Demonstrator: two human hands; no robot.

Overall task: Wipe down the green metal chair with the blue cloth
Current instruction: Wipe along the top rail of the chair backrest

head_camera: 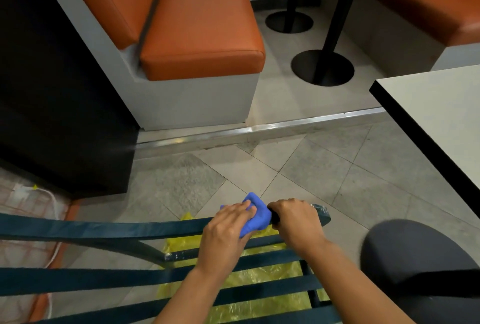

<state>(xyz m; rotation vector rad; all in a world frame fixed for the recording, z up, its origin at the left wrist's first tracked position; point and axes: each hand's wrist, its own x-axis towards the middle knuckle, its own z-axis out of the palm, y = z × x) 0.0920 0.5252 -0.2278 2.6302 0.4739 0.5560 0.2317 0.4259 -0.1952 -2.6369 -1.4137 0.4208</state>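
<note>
Blue cloth bunched on the top rail of the green metal chair, toward the rail's right end, low centre of the head view. Left hand lies on the cloth, fingers mostly straight and flat across it, pressing it onto the rail; part of the cloth pokes out above and below the fingers. Right hand sits just right of the cloth, touching it or nearly so, fingers curled over the rail and gripping it, knuckles up. Rail end sticks out a little past the right hand.

Chair reads dark teal-green: the curved top rail runs from the left edge to right of centre, horizontal slats below it toward the camera, both forearms crossing over the slats. Yellow translucent plastic sheet lies on the floor under the chair, seen between the slats.

Dark rounded shape at lower right, cannot tell what it is. White table with black edge at right. Orange bench cushion on a grey base beyond, second orange bench at top right, two black pole bases between them. Grey tiled floor with a metal strip across it. White cable at the left edge
</note>
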